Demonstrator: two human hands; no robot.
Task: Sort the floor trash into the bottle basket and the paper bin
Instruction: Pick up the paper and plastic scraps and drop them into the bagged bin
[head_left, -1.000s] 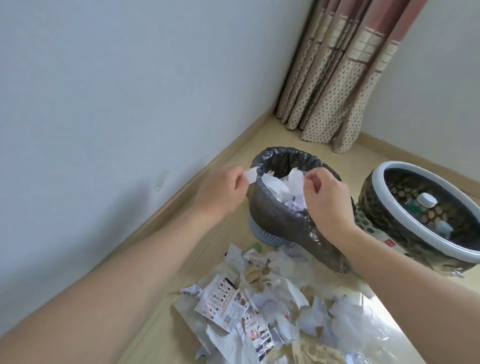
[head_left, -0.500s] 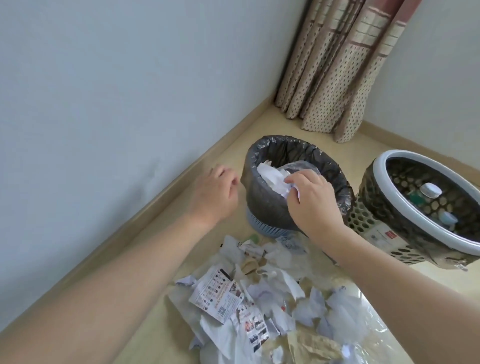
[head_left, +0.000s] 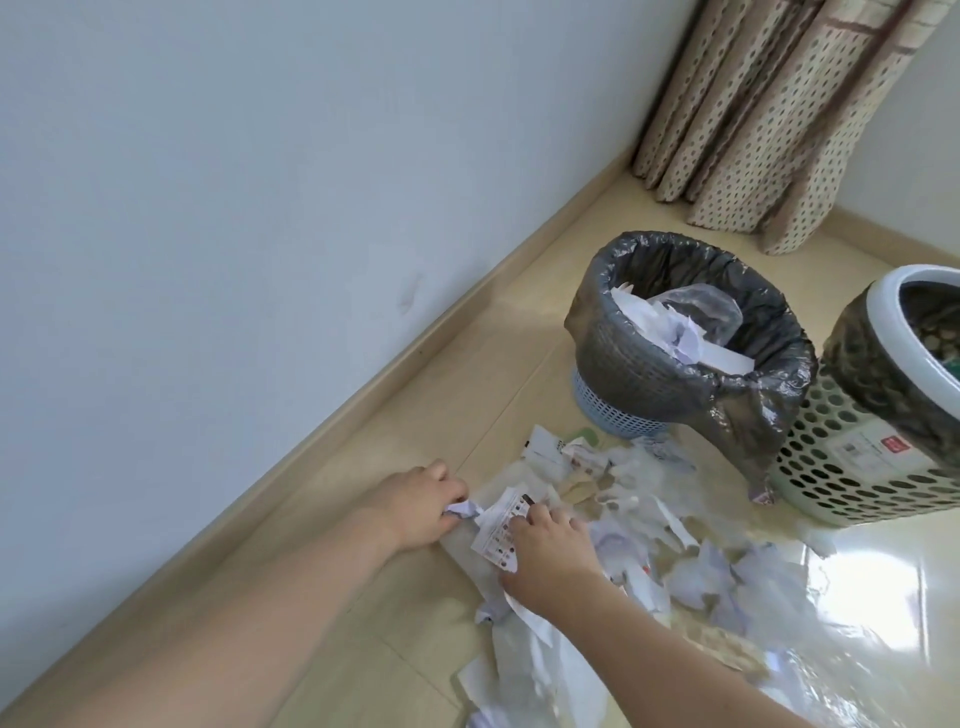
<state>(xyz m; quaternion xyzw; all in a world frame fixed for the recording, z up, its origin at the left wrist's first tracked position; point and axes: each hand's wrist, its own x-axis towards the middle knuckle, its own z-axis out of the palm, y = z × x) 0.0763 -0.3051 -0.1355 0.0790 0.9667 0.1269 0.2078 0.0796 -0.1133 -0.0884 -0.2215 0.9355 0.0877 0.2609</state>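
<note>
A pile of torn paper scraps lies on the floor in front of the paper bin, a blue basket lined with a dark bag and holding white paper and clear plastic. The bottle basket, white mesh with a pale rim, stands to its right, partly cut off by the frame. My left hand is down at the pile's left edge and pinches a small crumpled white scrap. My right hand grips a printed leaflet lying on the pile.
A white wall with a wooden skirting board runs along the left. Dotted curtains hang in the far corner behind the bins. Clear plastic film lies under the scraps at the lower right, with glare on the floor.
Both hands came away from the paper bin's rim and dropped to the floor pile. The left now pinches a scrap and the right grips the leaflet. The view tilted downward.
</note>
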